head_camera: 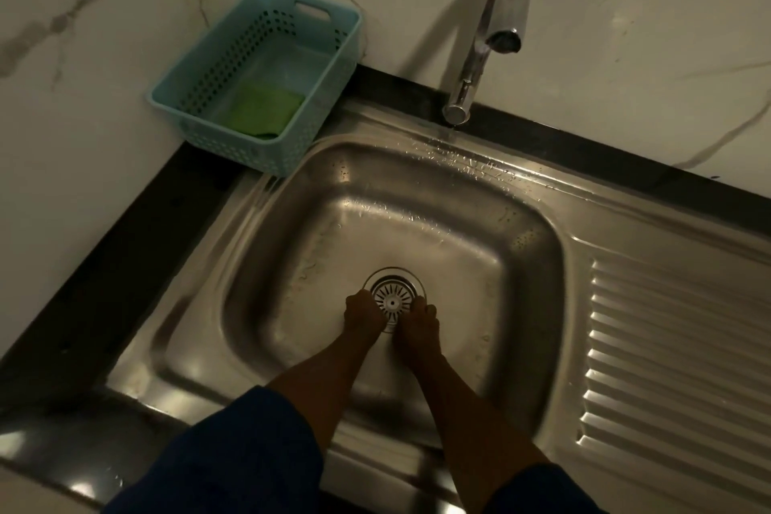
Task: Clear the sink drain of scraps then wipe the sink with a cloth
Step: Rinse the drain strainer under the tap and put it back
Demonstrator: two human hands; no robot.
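A steel sink (317,221) fills the middle of the view, with a round drain strainer (392,298) in its floor. Both of my hands reach down to it. My left hand (362,313) has its fingers curled on the strainer's left edge. My right hand (418,328) has its fingers curled on the right edge. The strainer's slotted top with a white centre knob shows between them. I see no scraps in the dim light. A green cloth (263,108) lies folded inside a light blue basket (208,75) at the sink's back left corner.
A chrome tap (484,42) stands behind the sink, its spout above the back rim. Water drops lie on the back rim. A ribbed draining board (676,355) runs along the right. A dark counter edge (104,271) frames the sink; marble wall behind.
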